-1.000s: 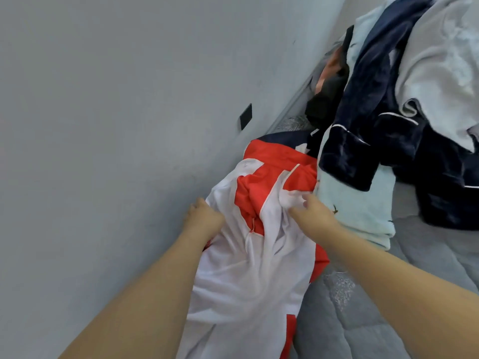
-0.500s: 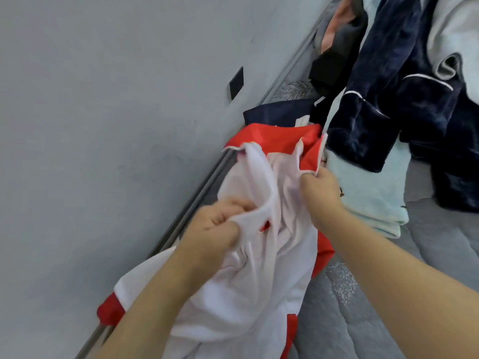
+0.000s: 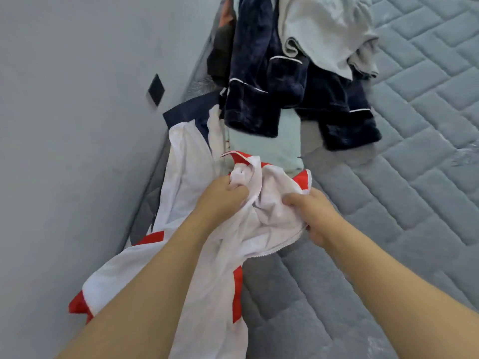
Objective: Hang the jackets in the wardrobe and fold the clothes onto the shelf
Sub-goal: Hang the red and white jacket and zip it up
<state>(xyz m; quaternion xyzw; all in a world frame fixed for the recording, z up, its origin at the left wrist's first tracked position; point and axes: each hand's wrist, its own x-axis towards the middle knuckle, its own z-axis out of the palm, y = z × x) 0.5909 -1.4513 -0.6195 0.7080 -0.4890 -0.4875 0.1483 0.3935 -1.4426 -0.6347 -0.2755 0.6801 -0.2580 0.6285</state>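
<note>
Head view: both hands work one garment, a white, red and navy zip jacket (image 3: pixel 186 177), which lies along the wall-side edge of a quilted grey mattress (image 3: pixel 388 177). The left hand (image 3: pixel 220 198) has its fingers curled round a bunch of the white lining near the collar; the right hand (image 3: pixel 311 211) pinches the lining and zip edge just beside it, at about 3 o'clock from the left. Neither hand is nearer: they grip the same bunch almost side by side.

The jacket's long axis runs from about 12 o'clock, where a navy panel lies near the pile, down to about 7 o'clock, where a red-trimmed end trails at the wall (image 3: pixel 64 151). Most of the cloth therefore hangs at 6 to 7 o'clock from the hands.

At 12 to 1 o'clock sits the rest of the pile: a navy velvet garment (image 3: pixel 259 81) with white piping, a pale blue garment (image 3: pixel 264 149) under it, and a light grey garment (image 3: pixel 324 35) on top.

No wardrobe or hanger shows. Lifting the jacket clear probably means drawing the collar up and toward the person.
</note>
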